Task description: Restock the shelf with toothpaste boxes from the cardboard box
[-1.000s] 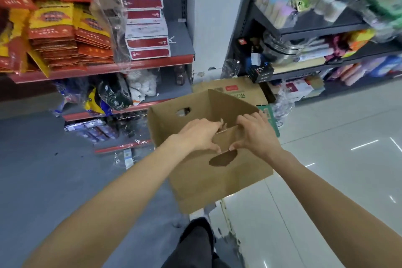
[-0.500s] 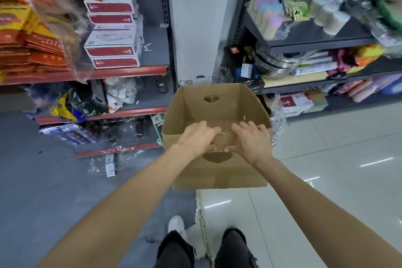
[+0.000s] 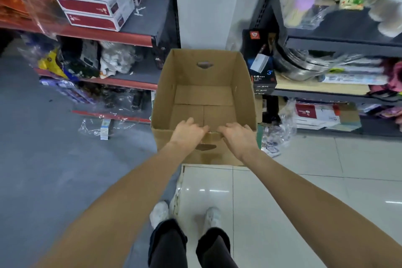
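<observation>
An open brown cardboard box [image 3: 243, 85] stands upright in front of me, its inside showing only the bare bottom flaps. My left hand [image 3: 188, 132] and my right hand [image 3: 238, 136] grip the near rim side by side, fingers curled over the edge above the handle cutout. Red-and-white toothpaste boxes [image 3: 93, 4] are stacked on the upper left shelf [image 3: 108, 36], at its right part.
Bagged goods fill the lower left shelves [image 3: 121, 81]. A dark shelving unit [image 3: 339, 48] at the right holds pots, bottles and packets. A white pillar [image 3: 208, 2] rises behind the box. Crumpled plastic wrap [image 3: 97, 125] lies on the grey floor. My shoes [image 3: 159, 213] stand below.
The box swung from tilted to upright and level and sank toward the floor between the shelves. My view dropped downward, so the shelves rose in frame. Both hands kept their grip on the rim.
</observation>
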`<state>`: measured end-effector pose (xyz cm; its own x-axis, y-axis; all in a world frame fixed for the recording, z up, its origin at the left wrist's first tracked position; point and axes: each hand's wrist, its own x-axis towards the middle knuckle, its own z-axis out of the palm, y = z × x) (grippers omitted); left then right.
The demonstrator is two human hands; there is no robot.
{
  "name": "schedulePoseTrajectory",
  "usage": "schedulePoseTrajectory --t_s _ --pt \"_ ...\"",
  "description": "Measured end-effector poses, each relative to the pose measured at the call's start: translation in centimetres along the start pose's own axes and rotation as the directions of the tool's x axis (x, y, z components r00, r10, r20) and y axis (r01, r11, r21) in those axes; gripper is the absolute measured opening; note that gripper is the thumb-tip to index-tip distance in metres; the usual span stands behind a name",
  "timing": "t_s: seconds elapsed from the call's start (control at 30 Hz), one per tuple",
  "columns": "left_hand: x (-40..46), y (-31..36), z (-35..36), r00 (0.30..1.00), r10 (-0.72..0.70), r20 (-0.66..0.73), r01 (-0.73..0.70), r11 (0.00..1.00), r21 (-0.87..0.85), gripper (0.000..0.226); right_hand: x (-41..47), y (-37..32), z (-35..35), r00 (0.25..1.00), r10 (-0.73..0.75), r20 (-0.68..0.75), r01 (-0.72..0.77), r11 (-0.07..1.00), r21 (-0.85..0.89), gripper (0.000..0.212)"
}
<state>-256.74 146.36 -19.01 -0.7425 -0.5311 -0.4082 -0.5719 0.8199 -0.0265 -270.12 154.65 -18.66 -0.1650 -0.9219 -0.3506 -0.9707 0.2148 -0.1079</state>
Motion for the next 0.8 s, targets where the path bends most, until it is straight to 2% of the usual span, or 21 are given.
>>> schedulePoseTrajectory --t_s 0.1,0.27,0.4,0.53,0.7,0.8 --pt "2.4 1.0 1.5 0.997 -0.038 0.062 0.040 0.999 -0.035 0.036 1.7 1.4 1.7 0.999 0.005 0.050 -0.005 1.000 -0.006 0.039" --pt "6.8 1.1 5.4 0.988 -0.136 0.069 0.138 0.990 -0.031 0.034 5.2 3.3 4.7 0.991 0.078 0.109 -0.079 0.997 0.000 0.015" --pt "9.3 1.1 7.5 0.984 -0.154 0.088 0.158 0.987 -0.033 0.035 7.4 4.0 7.3 0.990 0.097 0.102 -0.098 0.995 0.008 0.014" --pt "10.3 1.6 10.2 0.983 -0.162 0.084 0.165 0.986 -0.033 0.041 8.3 4.5 10.5 0.990 0.112 0.087 -0.113 0.994 0.003 0.017" --pt "9.8 1.2 10.5 0.979 -0.192 0.061 0.197 0.978 -0.074 0.031 7.8 4.4 12.1 0.998 0.063 -0.021 -0.063 0.998 -0.002 0.032" --pt "8.8 1.2 8.9 0.972 -0.215 0.099 0.229 0.961 -0.157 0.028 6.6 4.5 10.6 0.998 0.052 0.019 -0.053 0.995 0.081 0.043"
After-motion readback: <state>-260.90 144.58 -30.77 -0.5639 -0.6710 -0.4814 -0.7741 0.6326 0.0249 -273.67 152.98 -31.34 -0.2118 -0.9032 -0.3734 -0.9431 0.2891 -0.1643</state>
